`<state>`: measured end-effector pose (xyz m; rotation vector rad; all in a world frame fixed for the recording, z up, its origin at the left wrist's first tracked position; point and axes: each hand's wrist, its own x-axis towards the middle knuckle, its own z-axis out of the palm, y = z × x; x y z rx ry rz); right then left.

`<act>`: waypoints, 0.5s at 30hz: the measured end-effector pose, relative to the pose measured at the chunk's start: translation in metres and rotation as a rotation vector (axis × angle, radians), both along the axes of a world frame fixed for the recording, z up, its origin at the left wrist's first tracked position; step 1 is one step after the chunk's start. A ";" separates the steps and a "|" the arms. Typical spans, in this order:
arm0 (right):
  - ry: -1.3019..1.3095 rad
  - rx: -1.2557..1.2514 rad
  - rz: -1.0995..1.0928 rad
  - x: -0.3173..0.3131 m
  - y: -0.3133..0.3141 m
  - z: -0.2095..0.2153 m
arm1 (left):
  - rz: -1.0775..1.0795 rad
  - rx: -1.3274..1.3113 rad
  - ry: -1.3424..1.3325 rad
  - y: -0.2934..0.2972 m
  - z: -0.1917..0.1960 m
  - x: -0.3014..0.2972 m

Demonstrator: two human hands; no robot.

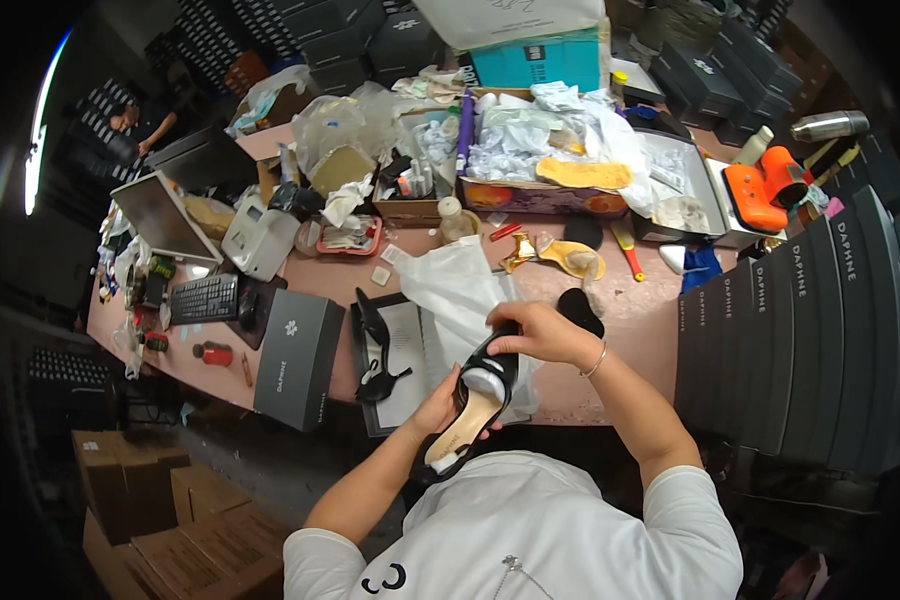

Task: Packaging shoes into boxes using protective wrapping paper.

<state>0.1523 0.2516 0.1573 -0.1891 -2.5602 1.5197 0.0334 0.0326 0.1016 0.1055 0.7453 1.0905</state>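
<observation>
- Black high-heeled shoe with a tan insole [473,412]: I hold it off the table, just in front of my chest, sole side away from me. Its long axis runs on a slant, from the heel end low at my left to the toe end high at my right.
- White wad of paper stuffing [486,381]: it sits inside the shoe, near the toe end.
- My left hand [440,408]: closed around the shoe's left flank near the middle, thumb on the insole side, bearing its weight from below.
- My right hand [538,335]: curled over the toe end, fingers gripping the black upper; it is the hand nearer the stuffing, which lies just below it and toward me.
- Sheet of white tissue paper [450,290]: spread on the pink tabletop [635,320] directly beyond the shoe, partly hidden by it.
- Second black high-heeled shoe [375,350]: left of the held shoe, lying on a flat open tray, clear of both hands.
- Dark grey shoebox lid [298,355]: further left of that shoe, at the table's near edge.
- Stack of dark grey shoeboxes [800,340]: well to the right of the held shoe, beyond my right forearm.
</observation>
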 end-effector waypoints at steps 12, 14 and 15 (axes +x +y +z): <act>-0.130 0.278 -0.056 -0.029 -0.099 -0.043 | 0.741 -0.267 0.080 -0.029 0.015 0.040; -0.098 0.224 -0.073 -0.026 -0.103 -0.051 | 0.780 -0.296 0.097 -0.031 0.005 0.040; -0.097 0.196 -0.062 -0.016 -0.101 -0.051 | 0.801 -0.312 0.104 -0.032 0.000 0.040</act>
